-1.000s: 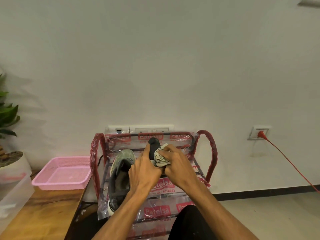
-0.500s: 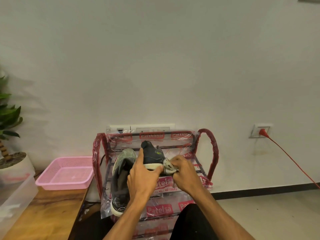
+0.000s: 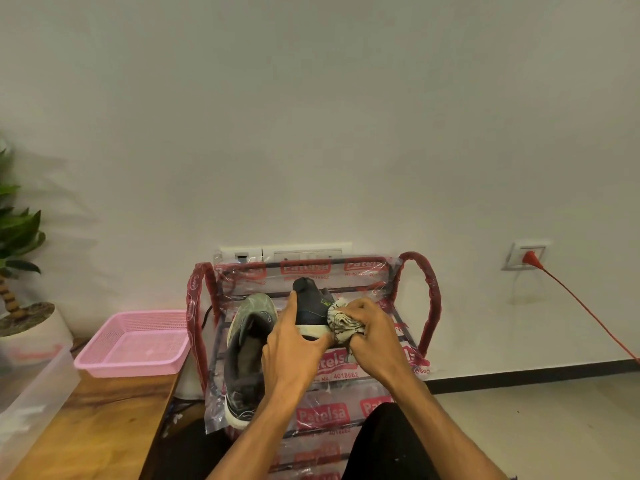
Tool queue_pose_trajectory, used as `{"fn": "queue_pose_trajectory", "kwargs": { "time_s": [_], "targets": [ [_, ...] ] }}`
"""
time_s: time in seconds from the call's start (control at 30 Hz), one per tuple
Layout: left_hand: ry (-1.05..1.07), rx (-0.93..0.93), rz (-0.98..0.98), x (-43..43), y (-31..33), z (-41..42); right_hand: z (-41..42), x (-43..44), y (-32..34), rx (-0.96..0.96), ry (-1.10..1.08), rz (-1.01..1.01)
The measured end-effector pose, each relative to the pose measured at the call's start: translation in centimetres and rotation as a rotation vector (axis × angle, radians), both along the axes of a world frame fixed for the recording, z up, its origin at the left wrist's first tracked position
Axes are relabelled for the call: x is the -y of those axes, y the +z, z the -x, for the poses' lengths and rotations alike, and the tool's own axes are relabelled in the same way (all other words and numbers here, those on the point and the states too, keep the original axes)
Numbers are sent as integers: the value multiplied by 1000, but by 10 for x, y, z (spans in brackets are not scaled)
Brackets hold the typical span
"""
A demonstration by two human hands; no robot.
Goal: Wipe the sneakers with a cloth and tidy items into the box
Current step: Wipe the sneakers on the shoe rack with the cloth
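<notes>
gripping the dark sneaker [image 3: 310, 308] firmly, the left hand [image 3: 294, 351] should hold it steady while the right hand [image 3: 372, 336], clutching the cloth [image 3: 341, 322], rubs along the pale sole edge.

In front of me a metal rack [image 3: 429, 306], wrapped in clear plastic with red print, stands against the wall, and a grey sneaker [image 3: 247, 344] lies on the left side of its top tier, toe towards the wall. Just left of the rack is my wooden counter [image 3: 104, 420], with a pink basket [image 3: 128, 368] at its far end near the rack and a clear box [image 3: 31, 393] along its left edge. A white pot [image 3: 34, 323] with a plant stands behind the box, its base hidden.
</notes>
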State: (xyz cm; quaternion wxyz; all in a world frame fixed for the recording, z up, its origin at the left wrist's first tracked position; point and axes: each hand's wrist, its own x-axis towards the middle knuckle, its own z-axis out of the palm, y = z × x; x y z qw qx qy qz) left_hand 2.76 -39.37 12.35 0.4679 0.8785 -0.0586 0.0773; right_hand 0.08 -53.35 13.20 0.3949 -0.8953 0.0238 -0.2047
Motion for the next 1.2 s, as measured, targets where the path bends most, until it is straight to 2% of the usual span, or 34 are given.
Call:
{"fn": "queue_pose_trajectory", "kwargs": {
  "time_s": [0.27, 0.43, 0.67, 0.77, 0.9, 1.0, 1.2],
  "targets": [
    [-4, 45, -35, 7, 2, 4, 7, -16, 26, 25, 150, 279],
    [10, 37, -50, 9, 5, 8, 2, -2, 21, -46, 30, 248],
    [7, 57, -43, 5, 2, 4, 3, -10, 21, -34, 115, 229],
    [10, 49, -46, 7, 4, 6, 3, -3, 15, -41, 87, 209],
    [10, 46, -68, 8, 4, 9, -1, 13, 1, -134, -9, 290],
    [8, 36, -81, 8, 5, 7, -1, 17, -11, -148, -15, 250],
    [19, 18, -80, 5, 7, 3, 0, 9, -9, -47, 4, 20]
  ]
}}
